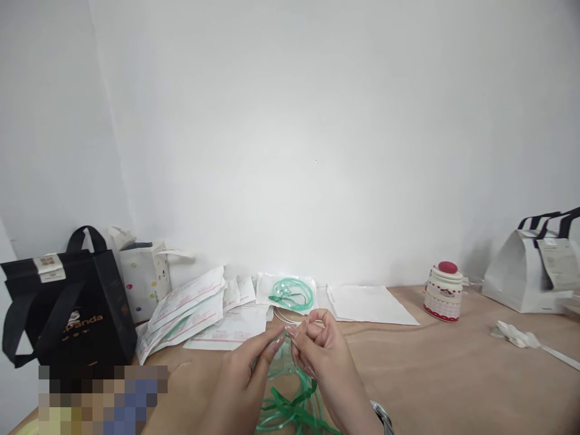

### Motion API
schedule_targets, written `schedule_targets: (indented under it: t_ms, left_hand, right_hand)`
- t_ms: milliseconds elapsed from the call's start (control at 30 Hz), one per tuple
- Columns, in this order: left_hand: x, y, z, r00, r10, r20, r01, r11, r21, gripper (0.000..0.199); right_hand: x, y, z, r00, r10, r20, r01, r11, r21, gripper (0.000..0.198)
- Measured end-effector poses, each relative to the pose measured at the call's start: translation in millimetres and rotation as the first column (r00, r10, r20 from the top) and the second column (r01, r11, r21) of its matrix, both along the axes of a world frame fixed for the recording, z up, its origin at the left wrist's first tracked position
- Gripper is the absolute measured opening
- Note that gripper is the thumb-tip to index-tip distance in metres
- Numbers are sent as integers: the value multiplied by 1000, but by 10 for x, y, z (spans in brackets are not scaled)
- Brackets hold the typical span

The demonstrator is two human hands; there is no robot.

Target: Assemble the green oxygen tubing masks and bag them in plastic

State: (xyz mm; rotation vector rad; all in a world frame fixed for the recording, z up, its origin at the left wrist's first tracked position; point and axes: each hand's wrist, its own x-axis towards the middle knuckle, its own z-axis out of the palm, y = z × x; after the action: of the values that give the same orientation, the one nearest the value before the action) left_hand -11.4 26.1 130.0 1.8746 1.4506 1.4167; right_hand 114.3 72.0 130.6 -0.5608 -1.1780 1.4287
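Note:
My left hand is closed, its thumb and forefinger pinched together at the middle of the table. My right hand meets it there, fingers curled in a pinch. What sits between the fingertips is too small and covered to make out. Just under them shows a clear plastic piece, partly hidden by both hands. Pale green clear tubing lies looped below on the table, with a darker green flat strap tangled over it. Behind the hands, a sealed packet holds coiled green tubing.
White printed packets are piled at left, near a black bag and a dotted white box. A white sheet-like packet lies by the wall. Rightward stand a red-lidded jar, a white bag and a white ribbon bundle.

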Motion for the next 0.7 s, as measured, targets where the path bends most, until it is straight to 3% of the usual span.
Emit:
schedule_targets:
  t_ms: [267, 400, 533, 700]
  left_hand:
    - [28, -1, -101, 992, 52, -111, -32, 984, 177, 33]
    - [54, -7, -101, 991, 32, -133, -9, 985, 171, 33]
    - [103, -62, -18, 994, 13, 104, -27, 991, 131, 31]
    - [132, -55, 44, 894, -13, 448, 5, 1000, 19, 23]
  right_hand:
    - [-23, -92, -31, 985, -167, -36, 169, 984, 50, 37]
    - [-59, -142, -67, 969, -227, -101, 234, 970, 70, 35]
    - [-77, -163, -80, 977, -177, -118, 190, 975, 115, 31]
    - [-104, -171, -112, 984, -128, -126, 151, 969, 197, 28]
